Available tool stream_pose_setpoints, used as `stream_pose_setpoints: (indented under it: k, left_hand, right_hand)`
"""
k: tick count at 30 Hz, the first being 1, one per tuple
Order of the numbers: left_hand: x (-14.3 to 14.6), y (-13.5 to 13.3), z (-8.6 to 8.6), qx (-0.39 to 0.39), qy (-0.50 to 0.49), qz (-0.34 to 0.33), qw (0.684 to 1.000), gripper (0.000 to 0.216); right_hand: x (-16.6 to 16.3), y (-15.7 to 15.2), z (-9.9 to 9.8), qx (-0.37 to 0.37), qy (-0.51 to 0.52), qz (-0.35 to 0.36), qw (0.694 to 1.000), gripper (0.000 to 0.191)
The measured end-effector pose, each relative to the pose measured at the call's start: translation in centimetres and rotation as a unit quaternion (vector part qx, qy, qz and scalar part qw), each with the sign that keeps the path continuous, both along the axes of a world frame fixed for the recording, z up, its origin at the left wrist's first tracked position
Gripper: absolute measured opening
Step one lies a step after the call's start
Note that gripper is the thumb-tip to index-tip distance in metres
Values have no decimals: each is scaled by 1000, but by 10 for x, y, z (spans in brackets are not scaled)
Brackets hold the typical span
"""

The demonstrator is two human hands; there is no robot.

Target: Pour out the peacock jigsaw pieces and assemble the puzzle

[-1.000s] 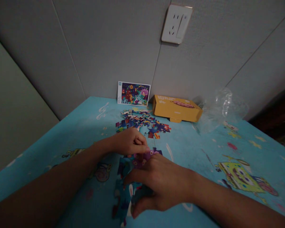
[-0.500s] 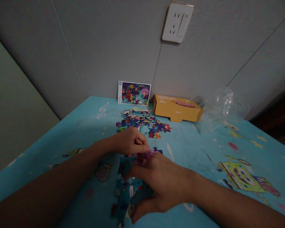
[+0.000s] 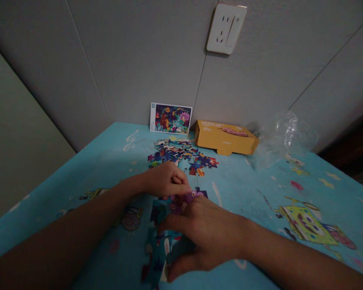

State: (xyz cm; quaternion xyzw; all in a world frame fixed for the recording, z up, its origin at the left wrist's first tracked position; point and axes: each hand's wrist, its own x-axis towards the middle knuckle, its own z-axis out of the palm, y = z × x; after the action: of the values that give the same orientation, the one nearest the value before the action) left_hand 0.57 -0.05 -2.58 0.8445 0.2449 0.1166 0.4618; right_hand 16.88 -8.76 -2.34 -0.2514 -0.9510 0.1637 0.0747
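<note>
A joined strip of jigsaw puzzle lies in front of me, mostly teal with a white rabbit-ear shape and a purple part at its far end. My left hand is closed at that far end, fingers curled and thumb tip against the purple part. Whatever its fingers may pinch is hidden. Over the strip's right side rests my right hand, thumb and fingers spread apart, its thumb at the near right portion. It covers part of the puzzle. Beyond my hands is a heap of loose puzzle pieces.
A picture card leans on the wall behind the pieces. To its right lies a yellow box, with a crumpled clear plastic bag beside it. The blue cartoon-print cloth covers the table. A socket plate is on the wall.
My right thumb and fingers have shifted very slightly on the strip, whose near end also sits a little differently. My left hand and the heap stay put.
</note>
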Motion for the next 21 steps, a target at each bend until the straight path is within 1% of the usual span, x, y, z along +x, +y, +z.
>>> stream_pose_setpoints:
  k: [5,14,18,21]
  left_hand:
    - [0,0,0,6,-8,-2,1000,21]
    - [-1,2,-2,-7,-4,-6,1000,21]
    - [-1,1,-1,1,-8,-7,1000,22]
    - [-1,1,-1,2,-14,-8,1000,22]
  right_hand:
    - [-1,0,-1,-6,8,3,1000,61]
    - [-2,1,-6,-20,16,19,1000,63]
    - [-2,1,-5,-2,24,12,1000,62]
    - [-1,0,-1,20,55,-3,998,59]
